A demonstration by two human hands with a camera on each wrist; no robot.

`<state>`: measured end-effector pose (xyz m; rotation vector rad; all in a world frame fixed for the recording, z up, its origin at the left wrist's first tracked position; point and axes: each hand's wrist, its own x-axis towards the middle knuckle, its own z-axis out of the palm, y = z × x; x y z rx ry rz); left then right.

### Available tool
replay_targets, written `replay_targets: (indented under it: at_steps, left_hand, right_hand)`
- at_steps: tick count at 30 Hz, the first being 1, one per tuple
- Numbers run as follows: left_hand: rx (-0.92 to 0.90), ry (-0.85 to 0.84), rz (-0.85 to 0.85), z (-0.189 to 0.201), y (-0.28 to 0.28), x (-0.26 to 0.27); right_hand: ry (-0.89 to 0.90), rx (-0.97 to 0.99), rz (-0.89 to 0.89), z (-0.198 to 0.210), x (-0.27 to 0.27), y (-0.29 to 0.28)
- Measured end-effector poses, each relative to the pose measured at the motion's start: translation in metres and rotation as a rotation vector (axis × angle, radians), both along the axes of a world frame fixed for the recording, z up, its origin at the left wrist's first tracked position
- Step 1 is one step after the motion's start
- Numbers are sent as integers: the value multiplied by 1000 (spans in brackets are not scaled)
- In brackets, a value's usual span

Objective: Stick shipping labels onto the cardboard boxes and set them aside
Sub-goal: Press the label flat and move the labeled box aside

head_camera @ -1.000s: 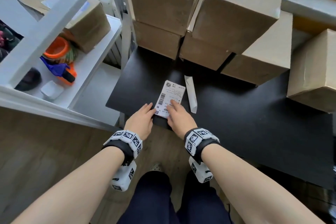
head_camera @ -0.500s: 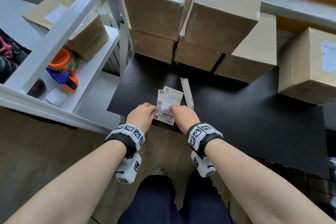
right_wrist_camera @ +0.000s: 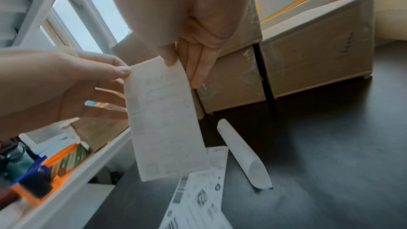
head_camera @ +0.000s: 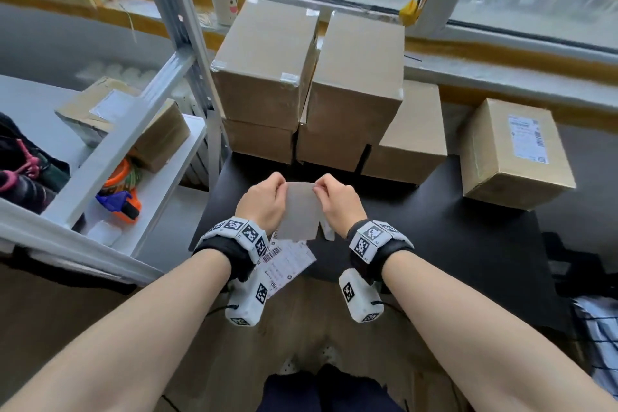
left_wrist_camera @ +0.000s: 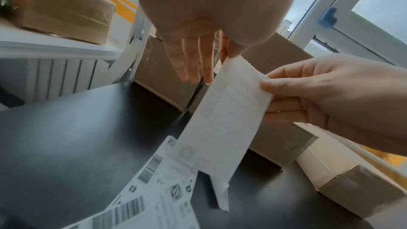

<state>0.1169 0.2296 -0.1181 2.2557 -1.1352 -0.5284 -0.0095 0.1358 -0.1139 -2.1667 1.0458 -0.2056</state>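
Shipping label (head_camera: 300, 211) was held in the air above the near edge of the black table (head_camera: 468, 244), with its blank grey back turned toward the head camera and its faintly printed face seen from the wrist views. Its top left corner was pinched by the left hand (head_camera: 264, 202) between thumb and forefinger, while the other fingers (left_wrist_camera: 193, 62) of that hand were seen stretched out straight. Its top right corner was pinched by the right hand (head_camera: 337, 202), whose remaining fingers were curled behind the paper. The label hung roughly upright and was touched by nothing else.

More printed labels (head_camera: 286, 261) with barcodes were seen lying flat on the table near its front edge, just below the held one and partly hidden by the left wristband. A rolled strip of white paper (right_wrist_camera: 244, 154) was seen lying on the table just beside them.

Plain cardboard boxes (head_camera: 267, 77) were stacked two high at the back of the table, beyond the hands. A further cardboard box (head_camera: 515, 157) carrying a label on its top was seen standing apart at the right. An orange and blue tape dispenser (head_camera: 122, 201) was seen on the white shelf at the left.
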Motion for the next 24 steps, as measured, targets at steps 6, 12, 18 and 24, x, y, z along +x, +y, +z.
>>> replay_targets:
  at_steps: [6, 12, 18, 24]
  left_hand:
    - [-14, 5, 3, 23, -16, -10]
    - [-131, -57, -7, 23, -21, -26]
    - [-79, 12, -125, 24, -36, -52]
    - [-136, 23, -42, 30, -50, -63]
  right_hand:
    - [-79, 10, -60, 22, -14, -22]
    - [-192, 138, -131, 20, -21, -34]
    - [-307, 314, -118, 22, -26, -41]
    - [-385, 541, -124, 28, -29, -50]
